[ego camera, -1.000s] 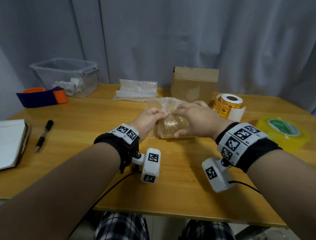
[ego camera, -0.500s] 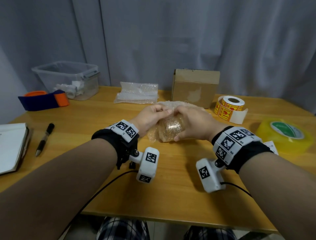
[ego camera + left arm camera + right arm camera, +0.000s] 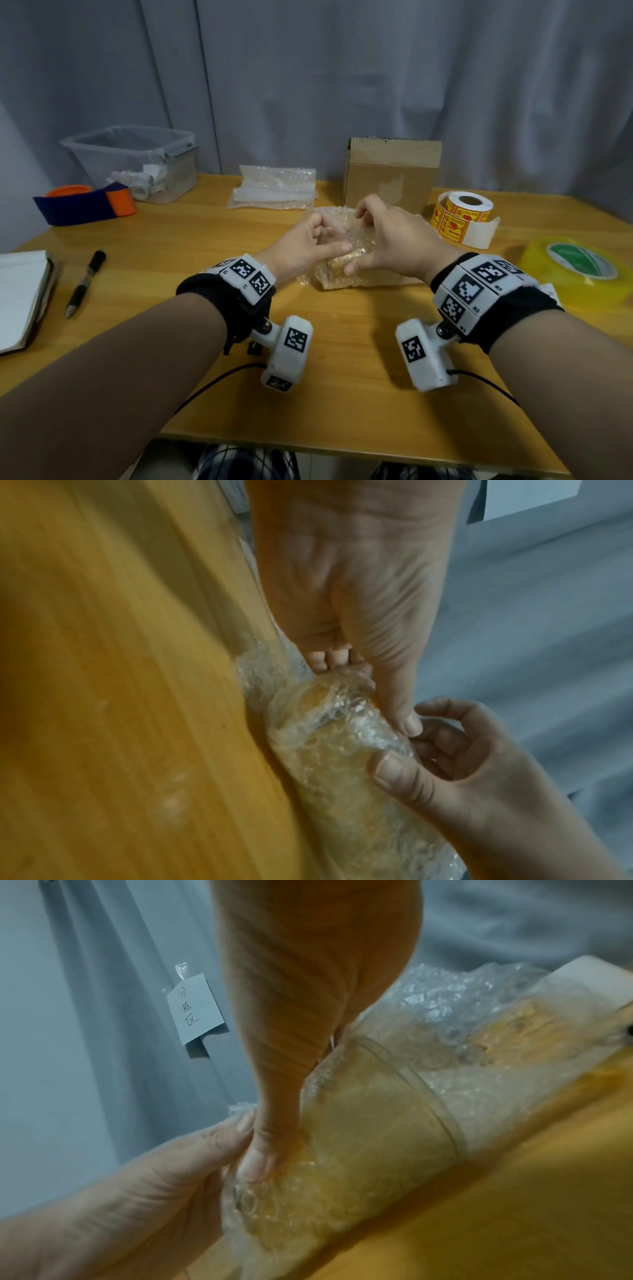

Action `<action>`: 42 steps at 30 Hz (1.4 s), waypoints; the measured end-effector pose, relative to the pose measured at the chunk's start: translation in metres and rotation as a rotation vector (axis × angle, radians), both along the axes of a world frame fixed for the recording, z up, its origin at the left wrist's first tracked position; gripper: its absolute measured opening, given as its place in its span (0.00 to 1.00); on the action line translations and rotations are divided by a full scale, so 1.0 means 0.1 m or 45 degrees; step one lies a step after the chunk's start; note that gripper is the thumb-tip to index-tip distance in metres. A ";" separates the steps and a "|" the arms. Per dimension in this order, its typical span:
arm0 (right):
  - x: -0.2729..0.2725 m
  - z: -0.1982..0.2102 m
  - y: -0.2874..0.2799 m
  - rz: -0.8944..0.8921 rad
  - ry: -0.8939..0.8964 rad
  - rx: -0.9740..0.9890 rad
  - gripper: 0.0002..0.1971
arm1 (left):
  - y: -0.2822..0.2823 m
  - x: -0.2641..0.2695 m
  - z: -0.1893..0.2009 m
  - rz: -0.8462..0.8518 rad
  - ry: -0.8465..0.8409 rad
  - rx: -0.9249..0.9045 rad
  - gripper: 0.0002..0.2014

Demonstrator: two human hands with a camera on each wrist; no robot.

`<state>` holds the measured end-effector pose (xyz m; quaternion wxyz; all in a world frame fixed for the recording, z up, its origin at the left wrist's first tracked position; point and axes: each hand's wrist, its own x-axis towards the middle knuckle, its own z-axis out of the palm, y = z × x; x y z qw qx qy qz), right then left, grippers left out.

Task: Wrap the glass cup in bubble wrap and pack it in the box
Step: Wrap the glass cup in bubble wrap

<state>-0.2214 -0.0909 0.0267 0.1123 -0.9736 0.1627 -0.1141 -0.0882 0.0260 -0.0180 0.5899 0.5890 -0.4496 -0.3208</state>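
- The left hand has its fingers curled, thumb pressing the bubble wrap against the glass cup; the cup lies on its side on the worktop, mid-wrap.
- The right hand pinches the sheet from above; next, judging by this, tuck the loose ends.
- The box stands behind, not yet used.

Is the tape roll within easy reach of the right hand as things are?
Probably yes. The tape roll lies on the table just right of the right hand, with nothing between them. But that hand is holding the bubble wrap on the cup, so it would have to let go first.
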 end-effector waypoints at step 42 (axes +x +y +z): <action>-0.07 0.31 -0.09 -0.064 -0.036 -0.093 0.06 | 0.09 -0.17 0.05 0.026 -0.484 0.111 0.03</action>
